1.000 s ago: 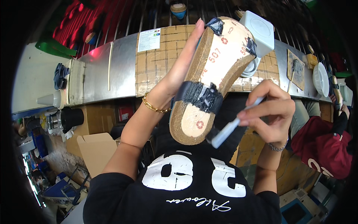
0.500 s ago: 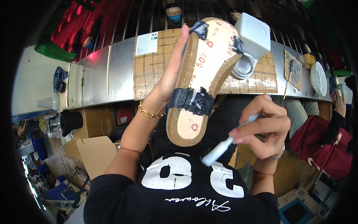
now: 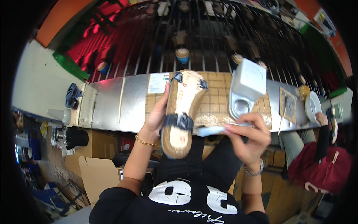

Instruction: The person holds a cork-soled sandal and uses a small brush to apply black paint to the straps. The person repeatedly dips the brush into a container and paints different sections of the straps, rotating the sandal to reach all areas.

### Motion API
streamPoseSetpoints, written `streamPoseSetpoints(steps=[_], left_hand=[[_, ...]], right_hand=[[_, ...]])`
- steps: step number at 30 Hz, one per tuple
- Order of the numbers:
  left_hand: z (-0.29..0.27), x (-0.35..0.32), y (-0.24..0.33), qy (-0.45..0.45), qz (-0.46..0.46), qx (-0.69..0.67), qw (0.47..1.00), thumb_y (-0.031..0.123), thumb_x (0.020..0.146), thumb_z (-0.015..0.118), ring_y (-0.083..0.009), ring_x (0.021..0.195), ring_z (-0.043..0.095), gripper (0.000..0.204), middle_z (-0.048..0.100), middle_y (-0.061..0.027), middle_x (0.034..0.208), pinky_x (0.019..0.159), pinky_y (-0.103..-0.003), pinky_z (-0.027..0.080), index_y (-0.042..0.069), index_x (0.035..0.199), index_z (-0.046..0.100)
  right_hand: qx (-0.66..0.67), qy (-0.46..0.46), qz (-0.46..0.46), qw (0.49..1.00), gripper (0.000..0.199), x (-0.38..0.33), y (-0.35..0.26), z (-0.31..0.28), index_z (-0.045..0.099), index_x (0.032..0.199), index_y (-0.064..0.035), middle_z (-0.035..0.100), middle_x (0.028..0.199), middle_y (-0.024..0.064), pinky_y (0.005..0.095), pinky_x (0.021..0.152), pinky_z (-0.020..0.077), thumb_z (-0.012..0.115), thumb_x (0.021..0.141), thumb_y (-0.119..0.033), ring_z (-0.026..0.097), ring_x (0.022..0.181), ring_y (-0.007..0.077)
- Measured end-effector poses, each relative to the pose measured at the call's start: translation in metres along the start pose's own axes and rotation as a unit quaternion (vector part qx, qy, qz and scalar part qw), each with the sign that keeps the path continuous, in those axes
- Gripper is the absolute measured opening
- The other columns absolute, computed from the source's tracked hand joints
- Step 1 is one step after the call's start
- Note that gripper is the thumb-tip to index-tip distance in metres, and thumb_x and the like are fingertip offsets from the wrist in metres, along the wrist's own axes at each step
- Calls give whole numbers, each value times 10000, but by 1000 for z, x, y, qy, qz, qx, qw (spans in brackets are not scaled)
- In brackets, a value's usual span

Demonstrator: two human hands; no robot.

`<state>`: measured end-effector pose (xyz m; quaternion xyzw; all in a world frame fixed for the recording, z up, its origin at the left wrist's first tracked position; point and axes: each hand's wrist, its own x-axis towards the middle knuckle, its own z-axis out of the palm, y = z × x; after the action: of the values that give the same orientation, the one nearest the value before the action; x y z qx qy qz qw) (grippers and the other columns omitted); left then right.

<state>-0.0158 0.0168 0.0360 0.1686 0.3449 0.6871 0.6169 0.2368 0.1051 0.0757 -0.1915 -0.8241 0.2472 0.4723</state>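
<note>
Head view: your left hand (image 3: 154, 120) has its fingers grasping one sandal (image 3: 182, 106) by its left side, holding it up before the tabletop's (image 3: 102, 104) near edge, underside facing you. Your right hand (image 3: 250, 139) has its fingers pinching one pale brush (image 3: 210, 130), the tip just beside the sandal's right edge; contact can't be made out.

Judging by the underside, the strapping looks done: two small strap ends (image 3: 202, 83) lie folded over near the top, and one broad dark band (image 3: 179, 122) crosses lower down. The pale middle is uncovered, so this face seems unfinished; whether it carries any coating, you can't tell.

Farther out are one white container (image 3: 251, 78), one cardboard sheet (image 3: 214, 100), one flat board (image 3: 292, 112), one white bowl (image 3: 312, 106) and one co-worker's hand (image 3: 321, 118). Two blue-toed shoes (image 3: 182, 59) show on the rack; others are too dim to count.
</note>
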Motion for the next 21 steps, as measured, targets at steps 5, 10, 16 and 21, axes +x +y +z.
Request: streamPoseSetpoints(steps=[5, 10, 16, 21], left_hand=[[-120, 52, 60, -128, -4, -310, 942, 321, 940, 624, -364, 1192, 610, 621, 535, -236, 1393, 978, -441, 578, -16, 1435, 460], [-221, 160, 128, -38, -23, -428, 903, 365, 928, 644, -351, 1071, 651, 548, 565, -252, 1288, 893, -407, 629, -50, 1272, 547], [-189, 195, 116, 299, 186, -347, 869, 531, 1004, 471, -417, 1075, 656, 620, 574, -329, 1246, 910, -450, 618, -26, 1255, 578], [-97, 210, 79, 137, 263, 197, 935, 550, 925, 617, -399, 1182, 638, 859, 581, -343, 1309, 1019, -433, 506, 61, 1561, 311]], right_hand=[[141, 158, 143, 967, 148, 5, 24, -40, 740, 1002, 16, 613, 963, 81, 238, 766, 443, 726, 858, 46, 563, 864, 132], [170, 81, 244, 951, 163, -10, 40, -27, 729, 1086, 40, 612, 954, 30, 213, 744, 414, 684, 950, -36, 529, 842, 83], [207, 52, 278, 937, 190, -19, 41, -21, 709, 1119, 59, 610, 929, 19, 206, 747, 426, 665, 977, -60, 551, 871, 74], [188, 11, 258, 948, 193, -18, 42, -23, 716, 1111, 51, 653, 921, 37, 222, 775, 460, 694, 939, -33, 587, 862, 88]])
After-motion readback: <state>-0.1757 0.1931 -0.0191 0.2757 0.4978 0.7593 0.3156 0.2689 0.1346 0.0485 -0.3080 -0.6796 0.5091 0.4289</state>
